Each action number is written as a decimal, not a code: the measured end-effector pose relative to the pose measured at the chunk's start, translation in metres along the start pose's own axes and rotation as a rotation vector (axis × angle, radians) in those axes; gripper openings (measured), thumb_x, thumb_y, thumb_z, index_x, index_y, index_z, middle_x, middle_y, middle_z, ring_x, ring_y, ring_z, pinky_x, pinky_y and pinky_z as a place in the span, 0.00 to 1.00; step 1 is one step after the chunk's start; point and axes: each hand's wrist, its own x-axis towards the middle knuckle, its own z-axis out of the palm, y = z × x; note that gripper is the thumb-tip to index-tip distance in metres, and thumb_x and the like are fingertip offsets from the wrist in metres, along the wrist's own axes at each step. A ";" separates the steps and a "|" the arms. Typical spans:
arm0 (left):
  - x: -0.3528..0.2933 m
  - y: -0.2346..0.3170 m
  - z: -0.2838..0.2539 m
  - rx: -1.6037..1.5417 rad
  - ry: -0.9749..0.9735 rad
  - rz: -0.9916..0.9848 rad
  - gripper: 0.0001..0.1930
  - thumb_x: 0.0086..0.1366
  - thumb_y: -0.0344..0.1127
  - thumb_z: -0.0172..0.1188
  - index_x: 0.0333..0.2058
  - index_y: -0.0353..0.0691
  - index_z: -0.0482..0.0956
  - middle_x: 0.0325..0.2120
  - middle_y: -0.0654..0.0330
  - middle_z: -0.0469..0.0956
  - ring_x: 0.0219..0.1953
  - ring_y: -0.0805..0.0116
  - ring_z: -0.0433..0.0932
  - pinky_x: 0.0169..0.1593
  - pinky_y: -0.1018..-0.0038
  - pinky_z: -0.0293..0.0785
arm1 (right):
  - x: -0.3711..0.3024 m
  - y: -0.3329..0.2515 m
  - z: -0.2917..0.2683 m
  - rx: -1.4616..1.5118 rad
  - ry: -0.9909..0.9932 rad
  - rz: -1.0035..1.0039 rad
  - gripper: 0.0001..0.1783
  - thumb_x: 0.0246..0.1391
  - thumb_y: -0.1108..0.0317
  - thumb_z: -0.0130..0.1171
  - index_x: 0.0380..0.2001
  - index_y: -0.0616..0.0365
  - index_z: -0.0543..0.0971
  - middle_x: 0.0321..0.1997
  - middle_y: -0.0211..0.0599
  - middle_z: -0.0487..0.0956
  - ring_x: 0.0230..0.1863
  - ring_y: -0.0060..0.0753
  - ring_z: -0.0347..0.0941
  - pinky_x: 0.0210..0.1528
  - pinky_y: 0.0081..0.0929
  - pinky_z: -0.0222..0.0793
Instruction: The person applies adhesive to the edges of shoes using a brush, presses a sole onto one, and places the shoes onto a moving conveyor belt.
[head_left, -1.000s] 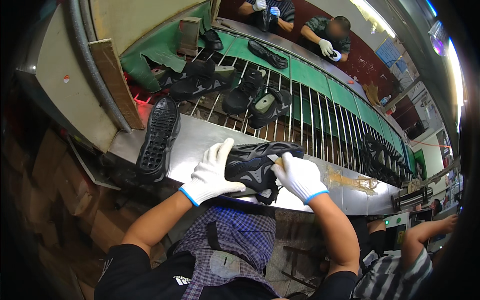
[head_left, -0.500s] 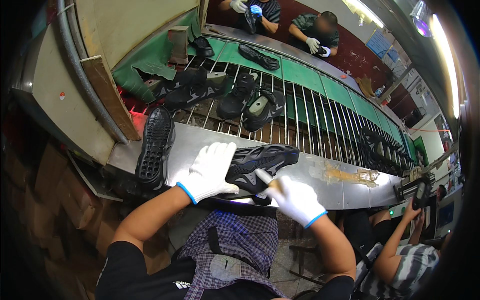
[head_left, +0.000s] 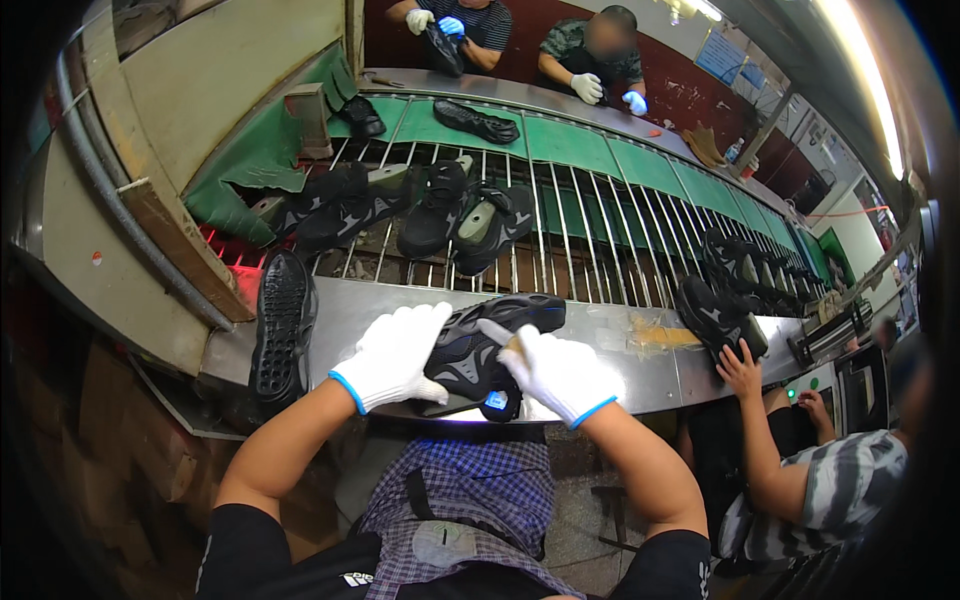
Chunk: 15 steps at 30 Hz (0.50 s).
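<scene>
A black sneaker (head_left: 468, 362) with a grey side pattern lies on its side at the metal ledge in front of me. My left hand (head_left: 393, 355), in a white glove with a blue cuff, holds its left part, thumb below and fingers over the top. In my right hand (head_left: 562, 375), gloved alike, is a small tan tool (head_left: 513, 347) whose pale tip meets the shoe's side near the sole edge; its exact kind I cannot make out. Left of my left hand a black shoe sole (head_left: 283, 325) stands with its studded underside facing me.
Beyond the metal ledge (head_left: 625, 385) runs a conveyor of metal rods (head_left: 590, 235) bearing several black shoes (head_left: 435, 210). Green matting (head_left: 570, 150) with a loose sole (head_left: 475, 121) lies farther back. Two gloved people work across it. At right a person's hand (head_left: 740, 372) touches another shoe (head_left: 712, 315).
The view has shifted slightly. My left hand keeps the sneaker while the tool in my right hand has moved up along its side. The neighbour at right has brought a shoe onto the ledge.
</scene>
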 end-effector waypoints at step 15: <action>0.106 0.082 0.006 0.063 -0.023 0.204 0.48 0.53 0.57 0.78 0.64 0.32 0.71 0.57 0.39 0.80 0.59 0.41 0.82 0.61 0.53 0.80 | -0.082 0.119 0.128 0.113 0.628 0.669 0.28 0.63 0.43 0.68 0.53 0.55 0.86 0.39 0.53 0.87 0.41 0.60 0.85 0.46 0.51 0.81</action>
